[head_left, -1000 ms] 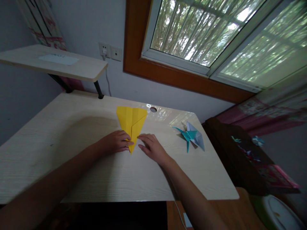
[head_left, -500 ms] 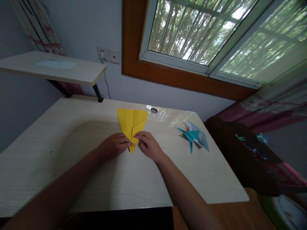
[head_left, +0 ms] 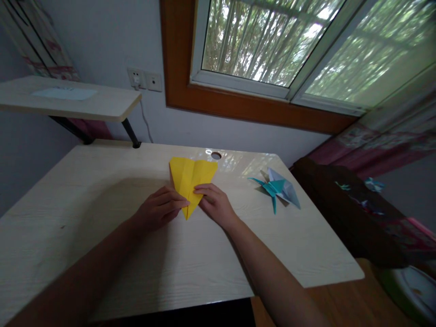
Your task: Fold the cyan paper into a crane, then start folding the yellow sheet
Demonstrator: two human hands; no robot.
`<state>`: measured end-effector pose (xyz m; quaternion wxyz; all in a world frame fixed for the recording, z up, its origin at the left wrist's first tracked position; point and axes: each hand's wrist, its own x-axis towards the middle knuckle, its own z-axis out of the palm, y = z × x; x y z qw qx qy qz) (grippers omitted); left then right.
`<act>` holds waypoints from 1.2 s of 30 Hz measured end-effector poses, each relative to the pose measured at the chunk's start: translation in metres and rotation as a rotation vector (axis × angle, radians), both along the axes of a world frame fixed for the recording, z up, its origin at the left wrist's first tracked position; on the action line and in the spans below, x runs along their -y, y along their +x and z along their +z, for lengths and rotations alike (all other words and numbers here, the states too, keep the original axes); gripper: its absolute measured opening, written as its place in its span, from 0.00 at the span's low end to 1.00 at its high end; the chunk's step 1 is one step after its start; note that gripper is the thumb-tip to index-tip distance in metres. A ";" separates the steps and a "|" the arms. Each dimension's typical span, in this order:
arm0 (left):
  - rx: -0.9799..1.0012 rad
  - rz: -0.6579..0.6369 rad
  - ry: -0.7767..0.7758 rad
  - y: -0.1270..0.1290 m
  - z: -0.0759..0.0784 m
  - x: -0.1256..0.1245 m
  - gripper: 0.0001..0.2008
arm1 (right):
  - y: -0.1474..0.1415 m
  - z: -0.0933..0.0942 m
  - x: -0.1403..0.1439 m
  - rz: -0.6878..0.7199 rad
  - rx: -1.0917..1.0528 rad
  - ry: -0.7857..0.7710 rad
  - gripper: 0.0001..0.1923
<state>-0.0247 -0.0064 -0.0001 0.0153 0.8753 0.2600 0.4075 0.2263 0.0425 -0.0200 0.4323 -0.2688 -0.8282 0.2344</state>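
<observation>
A folded sheet of yellow paper [head_left: 190, 175] lies at the middle of the desk, its narrow point toward me and its wide end toward the wall. My left hand [head_left: 163, 205] pinches it at the lower left edge, the thumb near the pointed tip. On the opposite edge my right hand [head_left: 215, 203] grips the paper, fingertips resting on its face and the thumb tucked out of sight. A crease runs down the sheet's centre to the tip.
On the desk [head_left: 119, 254] to the right sit a teal and pale-blue origami bird [head_left: 277, 187]. A raised shelf [head_left: 112, 102] with a white paper [head_left: 64, 93] stands at the back left. Dark furniture [head_left: 334, 204] adjoins the right side.
The yellow paper has turned slightly, and its right flap now lies pressed down instead of showing a diagonal open edge. My right hand has shifted a little up along it. The view has shifted slightly.
</observation>
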 end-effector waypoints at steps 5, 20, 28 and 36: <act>0.012 0.038 -0.154 0.000 -0.006 0.000 0.15 | 0.001 0.009 0.003 -0.051 -0.055 0.024 0.11; 0.667 0.089 -1.132 0.013 -0.023 -0.004 0.40 | -0.010 0.016 0.020 -0.071 -0.073 0.186 0.16; 0.995 0.019 -1.208 0.017 -0.010 0.000 0.36 | -0.013 0.019 0.025 -0.016 -0.028 0.207 0.16; 0.967 0.138 -1.186 0.011 -0.019 -0.004 0.41 | -0.013 0.017 0.025 -0.010 -0.006 0.192 0.16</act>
